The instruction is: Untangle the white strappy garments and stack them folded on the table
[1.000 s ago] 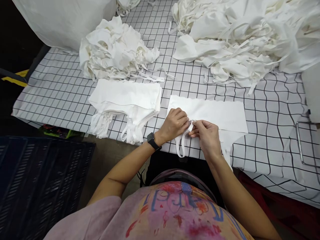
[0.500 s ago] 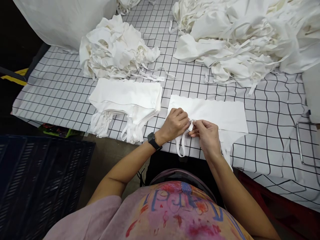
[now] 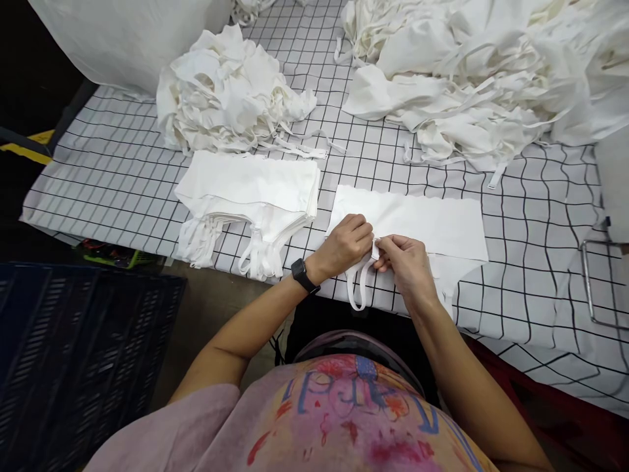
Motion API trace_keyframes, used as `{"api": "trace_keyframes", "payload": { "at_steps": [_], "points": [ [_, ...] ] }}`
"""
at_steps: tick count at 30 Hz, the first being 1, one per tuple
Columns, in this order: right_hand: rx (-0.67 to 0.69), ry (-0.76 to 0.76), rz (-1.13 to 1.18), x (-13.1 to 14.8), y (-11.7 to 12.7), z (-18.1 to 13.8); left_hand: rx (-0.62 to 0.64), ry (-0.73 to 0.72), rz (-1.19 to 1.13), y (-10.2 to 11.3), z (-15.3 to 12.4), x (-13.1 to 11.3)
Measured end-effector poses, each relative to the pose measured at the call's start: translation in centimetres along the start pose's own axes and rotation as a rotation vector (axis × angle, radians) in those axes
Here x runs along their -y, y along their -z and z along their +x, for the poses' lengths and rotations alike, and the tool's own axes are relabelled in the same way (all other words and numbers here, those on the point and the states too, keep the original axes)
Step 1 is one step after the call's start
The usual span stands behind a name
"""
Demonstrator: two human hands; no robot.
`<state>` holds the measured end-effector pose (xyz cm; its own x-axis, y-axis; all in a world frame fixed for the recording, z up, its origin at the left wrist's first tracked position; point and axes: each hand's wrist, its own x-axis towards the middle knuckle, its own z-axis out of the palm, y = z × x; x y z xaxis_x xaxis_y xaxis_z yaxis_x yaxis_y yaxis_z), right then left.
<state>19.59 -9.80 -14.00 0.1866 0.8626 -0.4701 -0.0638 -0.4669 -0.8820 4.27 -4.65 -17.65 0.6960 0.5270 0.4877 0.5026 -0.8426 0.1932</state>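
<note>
A white strapped garment (image 3: 417, 216), which looks like a camisole or bra top, lies flat at the table's front edge. Over its left part, my left hand (image 3: 348, 241) is closed, its fingertips pinching at the strap's upper end. My right hand (image 3: 405, 259) pinches the same white strap (image 3: 362, 292) between thumb and fingers, close beside the left fingertips. The strap's loop hangs down towards the table edge. Any small fitting between the fingertips is mostly hidden. Left of my hands lies a neat stack of like garments (image 3: 250, 183), their straps bunched towards me.
A loose heap of white garments (image 3: 226, 92) lies behind the stack, and a larger heap (image 3: 472, 78) fills the back right. Checked cloth (image 3: 531, 262) covers the table. A metal wire handle (image 3: 590, 282) is at the right, dark crates (image 3: 83, 354) at the lower left.
My right hand has shifted slightly left, closer to the left fingertips. The small fitting at the strap's end shows less than before. The garment and stack stay in place.
</note>
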Motion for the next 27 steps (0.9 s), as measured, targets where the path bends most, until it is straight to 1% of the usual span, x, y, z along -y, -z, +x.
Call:
{"api": "trace_keyframes", "payload": {
  "at_steps": [3, 6, 10, 13, 16, 18, 20, 21, 23, 25, 27],
  "points": [
    [0.061, -0.021, -0.02, 0.0, 0.2, 0.4, -0.035, -0.026, 0.023, 0.0, 0.0, 0.0],
    [0.105, -0.056, 0.012, 0.0, 0.4, 0.7, -0.052, -0.028, 0.021, -0.1, 0.0, 0.0],
    [0.143, -0.083, 0.047, 0.3, 0.4, 0.8, -0.021, -0.016, -0.011, -0.3, 0.1, 0.1],
    [0.15, -0.049, -0.025, 0.3, 0.3, 0.4, 0.012, 0.037, 0.025, -0.3, 0.0, 0.1],
    [0.147, -0.004, -0.133, -0.2, 0.5, -0.6, 0.048, 0.068, 0.069, 0.1, 0.0, 0.1],
    [0.155, 0.032, -0.181, -0.5, 1.3, -1.5, 0.087, 0.087, 0.049, 0.7, -0.2, 0.0],
    [0.141, 0.091, -0.226, -0.8, 2.8, -2.4, 0.133, 0.129, -0.002, 1.6, -0.4, -0.2],
    [0.105, 0.131, -0.253, -0.9, 3.8, -2.8, 0.146, 0.157, -0.03, 2.0, -0.6, -0.2],
    [-0.049, 0.224, -0.325, -0.8, 6.2, -3.2, 0.135, 0.223, -0.067, 2.8, -1.0, -0.2],
    [-0.274, 0.315, -0.396, -0.5, 8.9, -2.9, 0.072, 0.297, -0.064, 3.3, -1.2, 0.0],
    [-0.492, 0.396, -0.467, -0.2, 11.5, -1.7, 0.006, 0.365, -0.03, 3.6, -1.2, 0.5]
  ]
}}
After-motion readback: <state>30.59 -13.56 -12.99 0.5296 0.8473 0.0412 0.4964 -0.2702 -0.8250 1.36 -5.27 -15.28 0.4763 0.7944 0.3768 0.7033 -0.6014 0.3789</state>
